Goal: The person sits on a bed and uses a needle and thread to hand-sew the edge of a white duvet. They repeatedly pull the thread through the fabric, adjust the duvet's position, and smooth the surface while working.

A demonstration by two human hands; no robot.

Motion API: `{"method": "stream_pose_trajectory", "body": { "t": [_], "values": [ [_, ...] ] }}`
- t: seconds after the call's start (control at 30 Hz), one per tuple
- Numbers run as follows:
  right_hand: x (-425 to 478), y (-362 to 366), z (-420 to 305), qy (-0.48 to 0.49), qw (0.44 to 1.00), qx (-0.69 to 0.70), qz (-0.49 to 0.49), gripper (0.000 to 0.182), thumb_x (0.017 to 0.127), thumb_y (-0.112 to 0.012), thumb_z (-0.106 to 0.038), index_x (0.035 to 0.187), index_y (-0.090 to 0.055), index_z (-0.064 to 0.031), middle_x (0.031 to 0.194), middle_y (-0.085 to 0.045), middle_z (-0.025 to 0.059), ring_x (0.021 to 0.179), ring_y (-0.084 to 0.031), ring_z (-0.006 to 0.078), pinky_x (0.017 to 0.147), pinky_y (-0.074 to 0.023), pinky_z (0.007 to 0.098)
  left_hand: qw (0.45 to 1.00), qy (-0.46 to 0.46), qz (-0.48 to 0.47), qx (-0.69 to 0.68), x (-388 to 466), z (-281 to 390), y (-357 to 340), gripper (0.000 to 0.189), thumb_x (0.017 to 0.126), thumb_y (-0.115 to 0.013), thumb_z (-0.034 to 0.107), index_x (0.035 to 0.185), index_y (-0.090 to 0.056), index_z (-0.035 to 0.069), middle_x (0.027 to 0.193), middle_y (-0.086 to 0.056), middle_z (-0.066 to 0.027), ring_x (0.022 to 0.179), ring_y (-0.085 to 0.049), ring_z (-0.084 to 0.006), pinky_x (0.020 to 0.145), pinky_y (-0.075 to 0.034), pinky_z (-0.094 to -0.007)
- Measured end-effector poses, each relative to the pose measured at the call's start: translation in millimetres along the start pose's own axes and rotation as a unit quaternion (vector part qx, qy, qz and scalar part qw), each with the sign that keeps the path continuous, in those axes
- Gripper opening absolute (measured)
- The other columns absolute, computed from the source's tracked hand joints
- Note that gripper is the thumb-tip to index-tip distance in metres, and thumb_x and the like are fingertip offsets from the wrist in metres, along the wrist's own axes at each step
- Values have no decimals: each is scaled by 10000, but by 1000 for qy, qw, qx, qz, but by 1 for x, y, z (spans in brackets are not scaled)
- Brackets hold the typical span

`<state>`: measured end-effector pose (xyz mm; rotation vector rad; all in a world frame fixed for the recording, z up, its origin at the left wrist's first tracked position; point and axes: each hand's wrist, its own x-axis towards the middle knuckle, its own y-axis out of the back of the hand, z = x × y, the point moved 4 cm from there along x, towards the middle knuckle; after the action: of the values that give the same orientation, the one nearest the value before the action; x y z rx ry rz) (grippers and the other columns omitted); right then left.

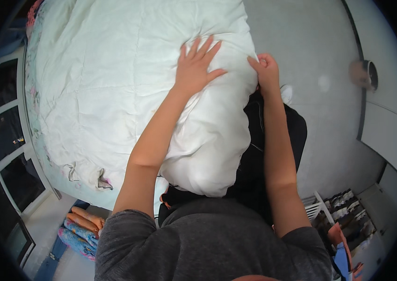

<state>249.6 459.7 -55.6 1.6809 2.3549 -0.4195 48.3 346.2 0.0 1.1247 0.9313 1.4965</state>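
A white quilted comforter (107,80) is spread over a bed, and its near right part is bunched into a thick fold. My left hand (195,65) lies on top of the comforter, palm down with the fingers spread. At the comforter's right edge, my right hand (266,66) pinches the cloth between thumb and fingers. A pale green floral sheet (38,140) shows along the bed's left side and near left corner, beneath the comforter.
Left of the bed are window panes with white frames (7,156). Folded orange and blue patterned textiles (82,228) sit at the lower left. Grey floor (321,119) runs along the right, with a round metallic object (370,75) by white panels. A shoe rack (351,214) stands lower right.
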Motion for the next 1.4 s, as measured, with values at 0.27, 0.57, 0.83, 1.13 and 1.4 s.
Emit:
{"method": "stream_pose_trajectory", "body": {
  "t": [0.27, 0.57, 0.83, 1.13, 1.4],
  "values": [
    [-7, -11, -7, -40, 998, 38, -8, 217, 875, -788, -97, 978, -612, -23, 818, -695, 52, 687, -611, 104, 617, -477, 257, 968, 225, 38, 108, -98, -97, 36, 760, 946, -615, 570, 1568, -416, 182, 1634, -353, -155, 1503, -278, -429, 1205, -193, -614],
    [-22, -11, -26, -34, 960, 261, -93, 301, 952, -704, -186, 1158, -608, 12, 1125, -693, 134, 960, -672, 183, 838, -540, 319, 969, 156, 146, -122, -12, -105, 60, 566, 976, -620, 485, 1474, -549, 226, 1593, -424, -142, 1483, -336, -389, 1216, -252, -504],
    [-8, -45, -32, -149, 958, 195, -148, 480, 1052, -564, -407, 1291, -599, 9, 1197, -679, 92, 1094, -641, 166, 954, -511, 318, 989, 99, 106, 29, 63, -69, -14, 573, 998, -597, 466, 1519, -489, 254, 1617, -383, -118, 1454, -349, -441, 1178, -267, -610],
    [66, -86, -33, -64, 958, 251, -123, 493, 1026, -614, -327, 1350, -564, 42, 1245, -673, 107, 1094, -651, 203, 977, -505, 328, 947, 124, 90, -284, 38, -71, -4, 545, 975, -650, 312, 1485, -526, 165, 1561, -454, -160, 1434, -406, -388, 1183, -331, -448],
    [99, -67, 19, -59, 954, 262, -132, 415, 1021, -570, -210, 1380, -558, -3, 1294, -654, 119, 1143, -634, 202, 998, -487, 320, 962, 42, 40, -267, 66, 20, 22, 514, 973, -642, 272, 1450, -555, 101, 1522, -508, -165, 1417, -450, -350, 1162, -361, -418]
  ]
}}
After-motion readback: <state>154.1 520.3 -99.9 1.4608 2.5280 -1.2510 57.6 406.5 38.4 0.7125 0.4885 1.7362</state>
